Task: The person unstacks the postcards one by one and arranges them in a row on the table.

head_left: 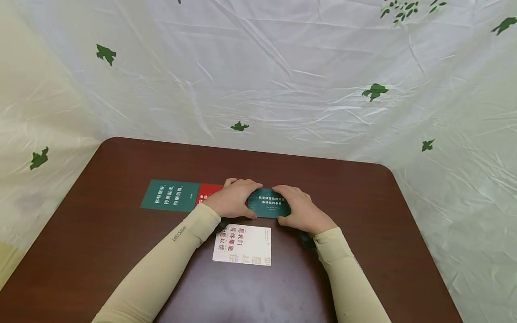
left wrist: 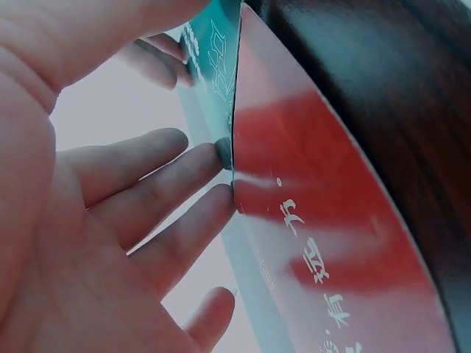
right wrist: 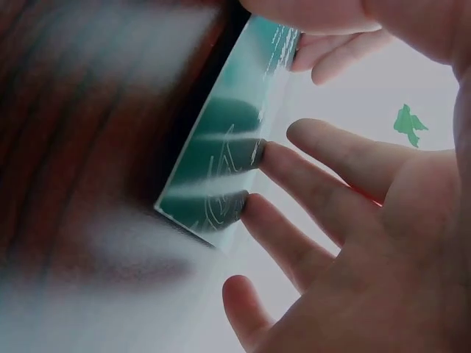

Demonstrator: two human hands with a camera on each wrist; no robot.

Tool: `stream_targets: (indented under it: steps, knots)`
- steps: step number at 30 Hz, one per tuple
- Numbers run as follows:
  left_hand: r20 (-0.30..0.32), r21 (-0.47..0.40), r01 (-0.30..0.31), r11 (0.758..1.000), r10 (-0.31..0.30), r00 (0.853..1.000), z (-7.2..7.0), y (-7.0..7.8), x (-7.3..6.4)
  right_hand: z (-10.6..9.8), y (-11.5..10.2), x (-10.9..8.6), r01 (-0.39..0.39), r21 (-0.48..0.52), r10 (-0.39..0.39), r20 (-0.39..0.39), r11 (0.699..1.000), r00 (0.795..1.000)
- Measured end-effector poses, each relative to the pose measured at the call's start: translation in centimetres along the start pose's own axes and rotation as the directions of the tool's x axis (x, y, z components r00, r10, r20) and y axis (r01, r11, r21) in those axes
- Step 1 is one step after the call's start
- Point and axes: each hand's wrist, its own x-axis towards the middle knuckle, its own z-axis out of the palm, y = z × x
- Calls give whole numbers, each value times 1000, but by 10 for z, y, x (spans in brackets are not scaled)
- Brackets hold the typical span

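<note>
Dark reddish-brown and glossy, the worktop (head_left: 355,204) carried a row of cards set in from its far edge and running roughly along it. Closest to the far left corner lay a green card with upright white writing (head_left: 171,196). Next came a red card (head_left: 205,193), partly covered by the left hand (head_left: 233,197). At the row's right-hand end, between both hands, was a green card with lines of white writing (head_left: 269,204); the left wrist view showed its end meeting the red one.

The left hand was spread wide over that join, thumb toward the person, its other fingers fairly straight and touching the cards near the seam. The right hand (head_left: 303,208), also spread wide, reached across the other end of the same green card, fingertips touching the side facing the worktop's far edge and thumb beside the nearer side.

Closer to the person than the row, near the left wrist, lay a white card with red and gold characters (head_left: 244,244). Pale yellow sleeves (head_left: 351,278) covered both forearms. White cloth (head_left: 181,67) with green shapes hung behind the far edge.
</note>
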Motion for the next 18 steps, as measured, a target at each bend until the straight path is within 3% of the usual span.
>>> stream_targets:
  steps: [18]
  knots:
    - [24,7,3,1000,-3,1000,-1,-4,0,-3,-6,0,-1,-8,1,19,1000,1000]
